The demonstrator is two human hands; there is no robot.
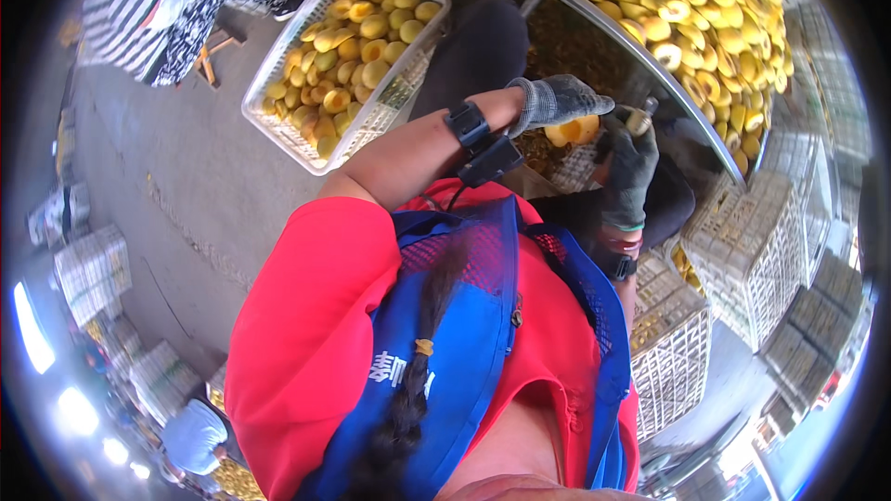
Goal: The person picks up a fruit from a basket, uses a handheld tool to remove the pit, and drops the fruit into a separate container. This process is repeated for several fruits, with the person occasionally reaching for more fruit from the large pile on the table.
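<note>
My left hand [560, 101], in a grey knit glove, reaches in from the left with its fingers pointing right. It holds a yellow peach half [574, 131], which shows its orange cut face just below the fingers. My right hand [630, 167], also gloved, is closed around a small tool with a pale handle [638, 122] and a short metal end; its exact kind is unclear. The two hands almost meet over my lap, close to the metal rim of a table [630, 31]. Beneath them, dark brown scraps [567, 66] lie low down.
Yellow peach halves [689, 7] are heaped on the table. A white plastic crate [254, 108] of peaches stands at my left. Stacked crates [748, 250] rise at my right. One seated person [139, 21] is at upper left, another person [193, 437] at lower left.
</note>
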